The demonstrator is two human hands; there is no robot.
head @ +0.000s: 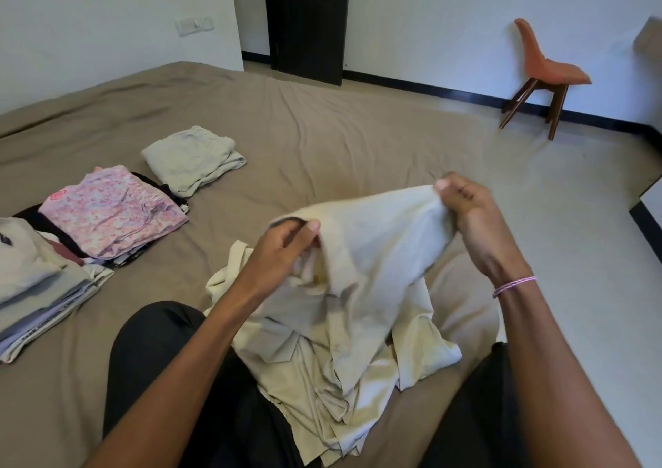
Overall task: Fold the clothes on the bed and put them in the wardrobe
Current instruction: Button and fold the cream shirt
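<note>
A crumpled cream shirt hangs between my hands over my lap on the brown bed. My left hand grips a bunched part near its collar. My right hand pinches an upper edge of the fabric and lifts it, stretching the cloth between both hands. The lower part of the shirt lies heaped on the sheet between my legs. To the left lie folded clothes: a pale green piece, a pink floral piece on top of dark ones, and a stack of light garments.
An orange chair stands by the white wall at the right on the tiled floor. A dark door is at the far end of the room. A dark-edged piece of furniture shows at the right edge.
</note>
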